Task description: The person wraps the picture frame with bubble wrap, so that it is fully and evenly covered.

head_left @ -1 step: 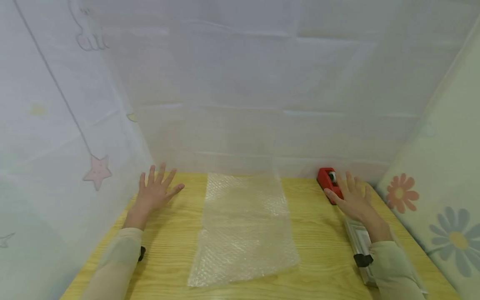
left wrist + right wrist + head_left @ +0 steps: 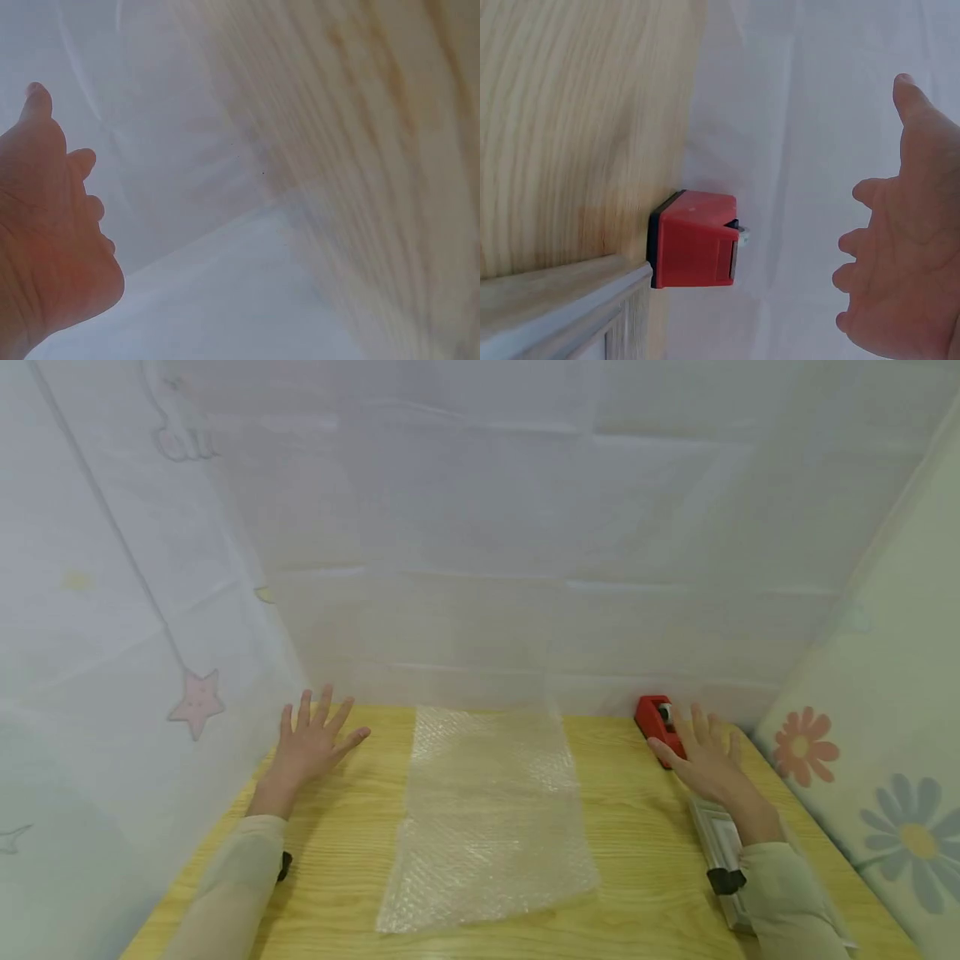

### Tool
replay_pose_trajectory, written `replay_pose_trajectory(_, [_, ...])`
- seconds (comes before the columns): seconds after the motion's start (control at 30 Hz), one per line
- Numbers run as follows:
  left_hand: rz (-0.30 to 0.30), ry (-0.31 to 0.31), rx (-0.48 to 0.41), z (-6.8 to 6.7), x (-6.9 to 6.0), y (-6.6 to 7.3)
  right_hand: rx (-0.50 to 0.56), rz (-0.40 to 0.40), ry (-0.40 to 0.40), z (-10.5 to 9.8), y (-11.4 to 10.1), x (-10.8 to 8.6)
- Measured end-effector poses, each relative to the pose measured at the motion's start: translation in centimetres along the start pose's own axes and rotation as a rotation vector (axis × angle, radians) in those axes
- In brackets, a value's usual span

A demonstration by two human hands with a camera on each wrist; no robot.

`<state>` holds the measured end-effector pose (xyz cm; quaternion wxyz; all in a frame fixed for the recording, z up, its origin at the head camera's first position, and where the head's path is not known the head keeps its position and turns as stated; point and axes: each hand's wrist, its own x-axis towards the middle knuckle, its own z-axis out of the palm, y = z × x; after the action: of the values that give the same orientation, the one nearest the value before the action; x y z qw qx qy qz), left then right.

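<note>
Both hands hold nothing and have their fingers spread. My left hand (image 2: 305,752) is over the left side of the table, left of a sheet of bubble wrap (image 2: 491,818) that lies flat in the middle. In the left wrist view the left hand (image 2: 56,240) stands apart from the wooden surface. My right hand (image 2: 708,766) is at the right, overlapping part of a red tape dispenser (image 2: 651,718) in the head view. The right wrist view shows a gap between the right hand (image 2: 911,255) and the dispenser (image 2: 694,240).
A framed, light-coloured object (image 2: 723,843) lies under the right forearm, partly hidden by it. White patterned sheets (image 2: 480,527) hang behind the wooden table (image 2: 330,877) and along both sides. A black band (image 2: 726,882) shows at the right sleeve.
</note>
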<state>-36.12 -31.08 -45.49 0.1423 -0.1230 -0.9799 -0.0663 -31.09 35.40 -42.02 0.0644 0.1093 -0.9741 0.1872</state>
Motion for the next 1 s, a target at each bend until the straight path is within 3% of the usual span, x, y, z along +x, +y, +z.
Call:
replay_pose_trajectory(0.23, [0.015,-0.008,-0.011,0.5,0.5,1.2,-0.022,-0.080,0.106,-0.3,-1.0,0.5])
replay_pose_trajectory(0.3, [0.046,-0.005,-0.019,0.7,0.6,2.5,-0.041,-0.127,0.150,-0.2,-1.7,0.7])
replay_pose_trajectory(0.47, [0.167,-0.036,-0.015,1.2,-0.1,7.9,-0.052,-0.302,0.198,0.9,-4.5,1.6])
replay_pose_trajectory(0.6, [0.247,-0.167,-0.036,0.8,-2.0,12.8,-0.052,-0.424,0.103,3.1,-6.9,2.0])
replay_pose_trajectory(0.7, [0.288,-0.293,-0.054,0.1,-4.0,16.1,-0.105,-0.502,-0.017,5.1,-8.4,2.5])
replay_pose_trajectory(0.77, [0.305,-0.344,-0.047,-0.4,-5.2,17.9,-0.146,-0.546,-0.089,6.2,-9.1,2.8])
replay_pose_trajectory(0.87, [0.287,-0.401,-0.061,-0.9,-6.6,19.9,-0.208,-0.570,-0.182,7.9,-9.7,3.1])
replay_pose_trajectory(1.0, [0.243,-0.470,-0.136,-1.1,-7.7,21.4,-0.242,-0.555,-0.239,9.4,-10.0,3.1])
